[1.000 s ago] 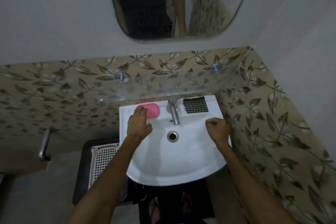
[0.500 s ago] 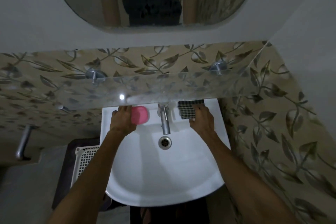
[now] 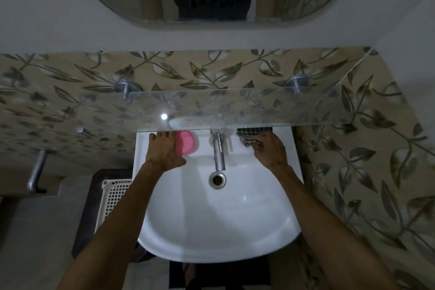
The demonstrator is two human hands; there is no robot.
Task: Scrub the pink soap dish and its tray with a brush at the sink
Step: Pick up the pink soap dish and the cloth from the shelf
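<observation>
- So both hands have gone from hanging over the basin a second ago to the far ledge of the sink (image 3: 290, 198) — that's the big change here.
- The left hand (image 3: 164, 152) is now laid against the left side of the pink soap dish (image 3: 186, 145), fingers fairly straight and reaching under the glass shelf (image 3: 247, 109). I can't tell if that grip is actually closed round the dish or just resting beside it; the thumb side is hidden.
- The dish sits on the far-left ledge, just left of the tap (image 3: 218, 152). A pale edge shows at its right, maybe the tray, but I wouldn't swear to it.
- The right hand (image 3: 270, 150) has gone from a loose fist over the right rim to the checked cloth (image 3: 251, 140) on the far-right ledge. The cloth was flat and square before and now its near edge is bunched up, so the fingers look curled into it — a pinching sort of grip.
- What that means (just my read): this is the gathering stage, nothing scrubbed yet. The basin looks dry and no water shows at the tap.
- No brush in view anywhere, so either the checked thing is the scrubber or the brush is still to come.
</observation>
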